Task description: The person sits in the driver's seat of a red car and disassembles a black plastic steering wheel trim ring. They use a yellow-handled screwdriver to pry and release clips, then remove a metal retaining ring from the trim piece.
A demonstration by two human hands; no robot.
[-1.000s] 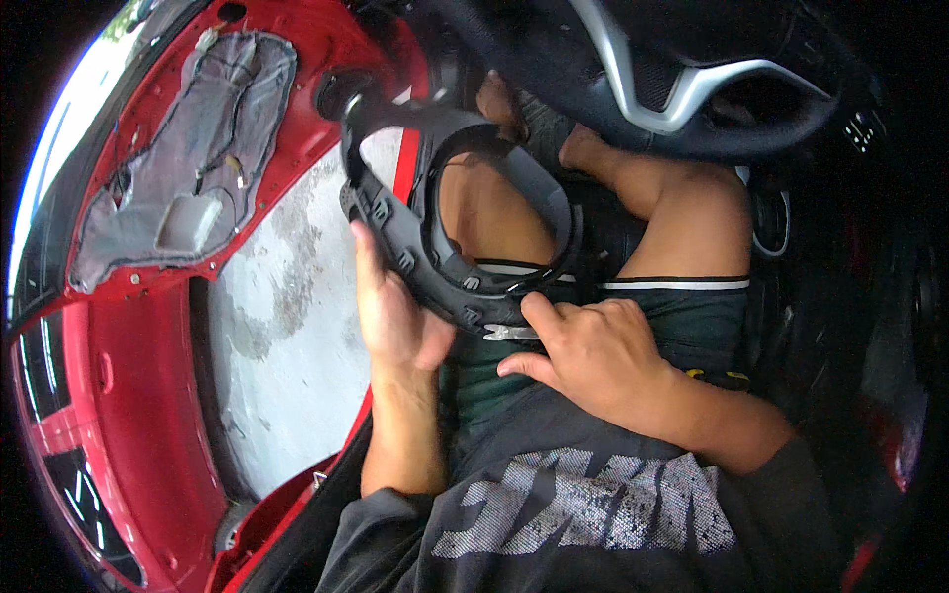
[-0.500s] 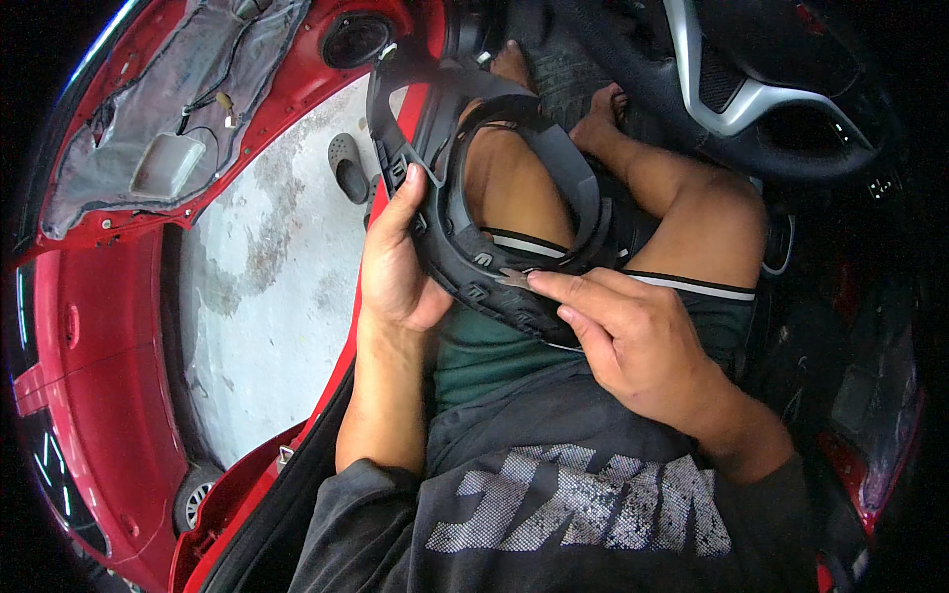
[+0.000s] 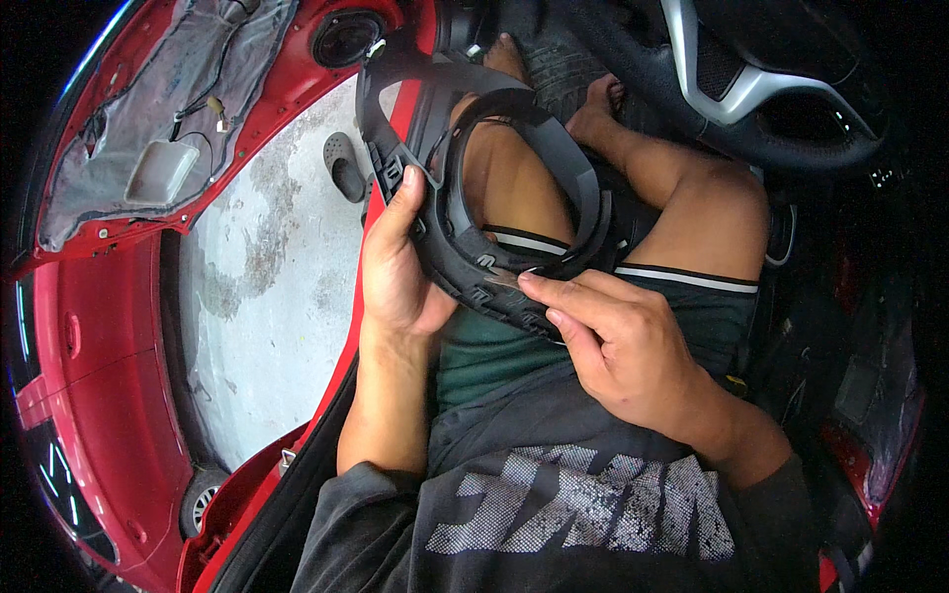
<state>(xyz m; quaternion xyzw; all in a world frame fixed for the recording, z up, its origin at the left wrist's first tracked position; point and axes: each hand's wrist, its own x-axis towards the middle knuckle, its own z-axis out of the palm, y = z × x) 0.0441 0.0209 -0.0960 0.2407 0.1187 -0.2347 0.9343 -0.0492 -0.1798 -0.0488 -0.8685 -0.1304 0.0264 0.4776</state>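
Observation:
A black plastic trim piece [image 3: 443,252] with a large round opening and metal clips along its edge lies tilted over my lap. My left hand [image 3: 398,267] is wrapped round its left side, the thumb pressed on the edge beside a clip. Between the fingers of my right hand [image 3: 633,351] is a small thin metal blade [image 3: 502,280], its handle, if any, hidden. The blade's tip rests at or just above the trim, close to one metal clip [image 3: 485,261]. The underside of the trim is out of sight.
An open red car door [image 3: 301,74] with its inner panel off stands at upper left. A steering wheel [image 3: 771,89] curves across the upper right. On the concrete floor [image 3: 237,326] lies a grey clog [image 3: 342,163]; another red car [image 3: 99,366] is parked at left.
The trim piece has shifted slightly left at its top. My right hand and the blade have moved a little to the left along its lower edge; both grips stay the same.

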